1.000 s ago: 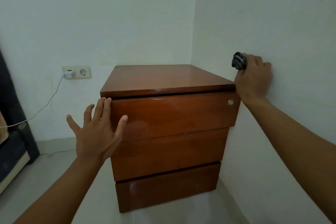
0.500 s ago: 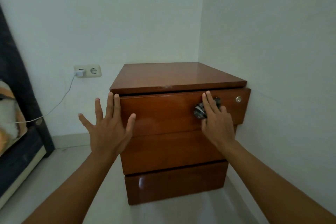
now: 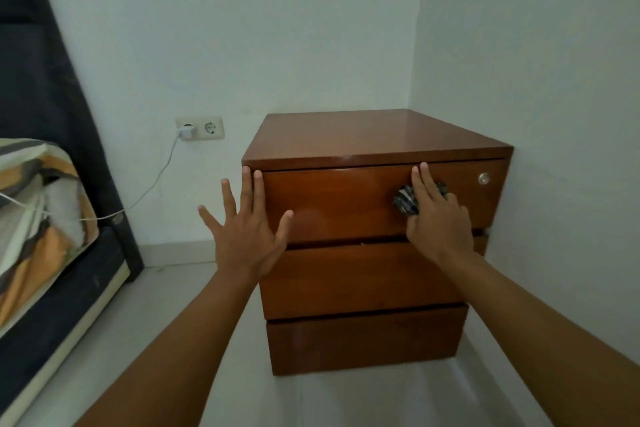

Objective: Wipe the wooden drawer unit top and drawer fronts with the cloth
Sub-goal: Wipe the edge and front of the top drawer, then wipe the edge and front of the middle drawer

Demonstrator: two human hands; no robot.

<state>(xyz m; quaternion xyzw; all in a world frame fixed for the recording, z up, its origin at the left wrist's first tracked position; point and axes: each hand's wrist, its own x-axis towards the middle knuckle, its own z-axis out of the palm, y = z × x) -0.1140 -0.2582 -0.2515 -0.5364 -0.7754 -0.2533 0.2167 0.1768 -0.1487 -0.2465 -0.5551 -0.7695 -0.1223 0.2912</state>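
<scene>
Three-drawer wooden drawer unit (image 3: 374, 135) standing in a room corner. The right hand (image 3: 438, 222) presses a crumpled dark striped cloth (image 3: 404, 202) flat against the top drawer front (image 3: 332, 208), fingers (image 3: 424, 182) straight, left of the round lock (image 3: 483, 178). The left hand (image 3: 247, 236) lies at the same drawer's left edge, fingers spread and holding nothing. A wall socket (image 3: 200, 128) with a white cable (image 3: 156, 180) is on the left.
</scene>
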